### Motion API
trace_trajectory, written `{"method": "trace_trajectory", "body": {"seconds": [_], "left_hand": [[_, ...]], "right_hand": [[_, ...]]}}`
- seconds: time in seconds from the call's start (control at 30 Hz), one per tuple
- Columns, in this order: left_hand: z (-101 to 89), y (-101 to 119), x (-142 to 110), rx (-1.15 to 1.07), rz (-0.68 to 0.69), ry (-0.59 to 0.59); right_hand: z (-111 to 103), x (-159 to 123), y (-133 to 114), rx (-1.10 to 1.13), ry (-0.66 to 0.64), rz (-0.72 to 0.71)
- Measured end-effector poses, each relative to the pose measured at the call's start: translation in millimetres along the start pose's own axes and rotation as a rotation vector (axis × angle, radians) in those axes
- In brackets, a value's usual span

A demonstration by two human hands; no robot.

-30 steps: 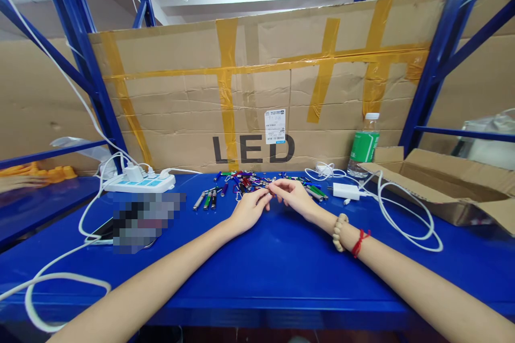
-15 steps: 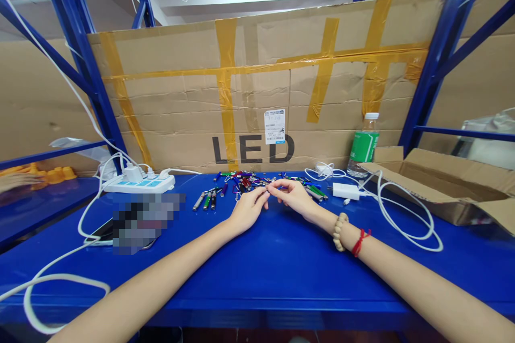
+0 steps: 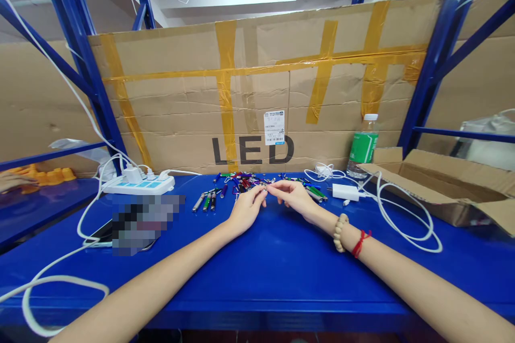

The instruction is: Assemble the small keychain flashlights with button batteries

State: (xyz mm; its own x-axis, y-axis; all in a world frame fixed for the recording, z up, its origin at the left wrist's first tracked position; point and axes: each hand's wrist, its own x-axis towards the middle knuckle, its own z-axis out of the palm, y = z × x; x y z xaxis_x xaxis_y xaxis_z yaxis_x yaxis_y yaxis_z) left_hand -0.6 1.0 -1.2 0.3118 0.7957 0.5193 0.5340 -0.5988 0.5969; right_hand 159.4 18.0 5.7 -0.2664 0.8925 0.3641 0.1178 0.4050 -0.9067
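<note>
My left hand and my right hand meet just in front of a heap of small metallic tubes with clips. Both are closed, thumbs and fingertips pinched close together. Whatever sits between the fingertips is too small and too hidden to name. The tubes are red, purple, green, blue, black and silver. Left of my left hand, a silver tube, a green tube and a black tube lie side by side. Green tubes lie just beyond my right hand.
A white power strip and a partly blurred phone-like device are on the left. To the right stand a white adapter with looped cable, a green-labelled bottle and an open carton. Another person's hand is at far left.
My fingertips have shifted slightly at the point where they meet, the left hand moving a little left. The tubes lie as before.
</note>
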Motion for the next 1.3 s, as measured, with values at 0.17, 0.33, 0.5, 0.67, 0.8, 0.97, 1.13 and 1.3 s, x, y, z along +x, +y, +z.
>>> {"method": "trace_trajectory", "body": {"seconds": [0.17, 0.33, 0.5, 0.67, 0.8, 0.97, 1.13, 1.3], "left_hand": [[-0.4, 0, 0, 0.0, 0.0, 0.004], [-0.9, -2, -1, 0.002, 0.01, -0.013], [-0.4, -3, -1, 0.021, -0.007, -0.022], [0.2, -4, 1, 0.045, -0.047, -0.019], [0.5, -3, 2, 0.049, -0.062, -0.017], [0.6, -2, 2, 0.039, -0.054, -0.043], [0.6, -2, 2, 0.035, -0.027, -0.072], [-0.4, -1, -1, 0.041, 0.017, -0.123]], "right_hand": [[0, -1, -1, 0.013, -0.005, 0.02], [0, -1, 0, 0.024, -0.011, 0.031], [0, -1, 1, -0.012, -0.033, -0.034], [-2, 2, 4, -0.101, -0.065, -0.164], [-5, 4, 6, -0.222, -0.02, -0.284], [-9, 6, 6, -0.296, -0.037, -0.377], [-13, 7, 6, -0.329, -0.016, -0.416], [-16, 8, 9, -0.279, -0.072, -0.457]]}}
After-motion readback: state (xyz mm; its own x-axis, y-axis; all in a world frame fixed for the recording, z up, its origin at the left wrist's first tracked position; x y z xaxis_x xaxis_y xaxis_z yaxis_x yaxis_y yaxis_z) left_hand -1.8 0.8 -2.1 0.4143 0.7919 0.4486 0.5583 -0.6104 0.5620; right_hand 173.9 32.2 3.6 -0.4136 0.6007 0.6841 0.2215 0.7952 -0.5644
